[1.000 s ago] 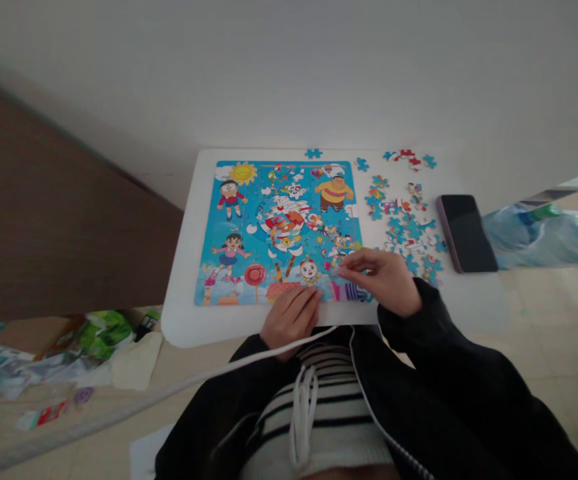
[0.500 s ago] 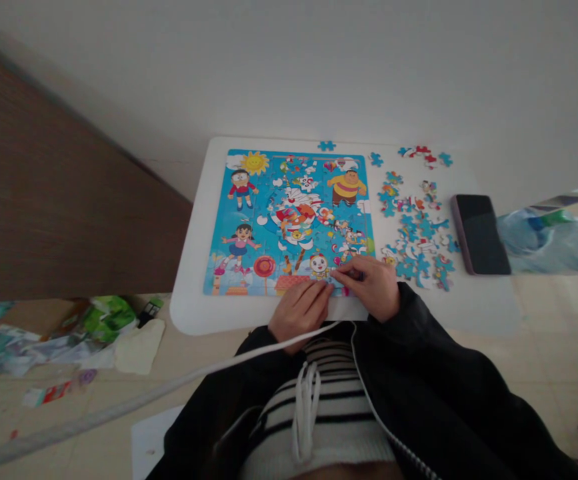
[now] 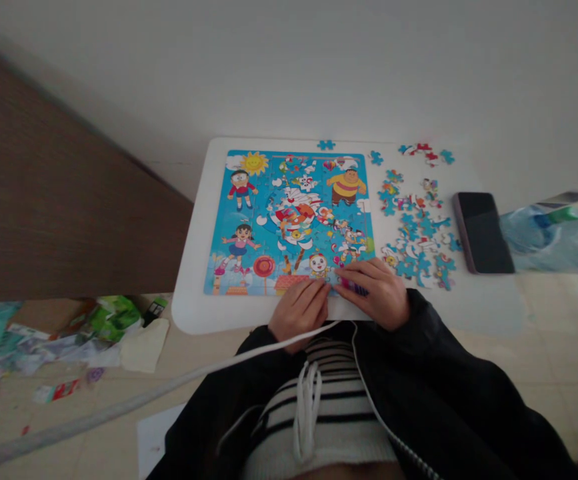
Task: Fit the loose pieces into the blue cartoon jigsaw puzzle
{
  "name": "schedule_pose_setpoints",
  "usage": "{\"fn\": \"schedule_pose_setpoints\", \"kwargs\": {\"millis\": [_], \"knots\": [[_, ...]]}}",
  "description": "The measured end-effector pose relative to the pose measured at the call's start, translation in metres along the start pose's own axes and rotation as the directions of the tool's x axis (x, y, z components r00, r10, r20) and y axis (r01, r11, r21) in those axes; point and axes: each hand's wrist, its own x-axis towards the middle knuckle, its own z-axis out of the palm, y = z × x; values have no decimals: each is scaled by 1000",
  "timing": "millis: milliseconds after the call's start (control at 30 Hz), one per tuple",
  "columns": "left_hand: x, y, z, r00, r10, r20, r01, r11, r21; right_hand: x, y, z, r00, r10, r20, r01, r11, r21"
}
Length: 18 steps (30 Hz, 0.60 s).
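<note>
A cartoon jigsaw puzzle (image 3: 263,227) lies flat in its blue-edged frame, with white and red pieces lying in its middle. My left hand (image 3: 299,305) rests on the puzzle's lower edge, its fingers stretched out side by side and the tips near a small round-faced figure. Just to the right, my right hand (image 3: 376,292) spans the lower right corner. Its thumb and fingers are apart, touching the puzzle, and no piece shows between them. The fingertips of both hands nearly meet. What lies under the fingers is hidden.
Loose puzzle pieces (image 3: 419,230) are heaped right of the frame, and a single blue piece (image 3: 326,145) lies above it. A phone (image 3: 483,233) sits at the white table's (image 3: 193,313) right side, beside wrapped plastic bottles (image 3: 553,240). A white cord (image 3: 169,383) crosses in front of me.
My right hand has shifted slightly right and down, and its thumb and fingers have spread from a pinch. My left hand has stayed almost in place.
</note>
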Motion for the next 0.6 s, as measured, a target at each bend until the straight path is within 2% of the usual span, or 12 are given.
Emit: {"fn": "schedule_pose_setpoints", "kwargs": {"millis": [233, 600], "knots": [[2, 2, -2, 997, -26, 73, 25, 1000, 15, 3, 0, 1, 1000, -3, -15, 4, 1000, 11], [4, 1, -3, 995, -50, 83, 49, 999, 18, 1, -1, 4, 999, 50, 6, -51, 997, 54]]}}
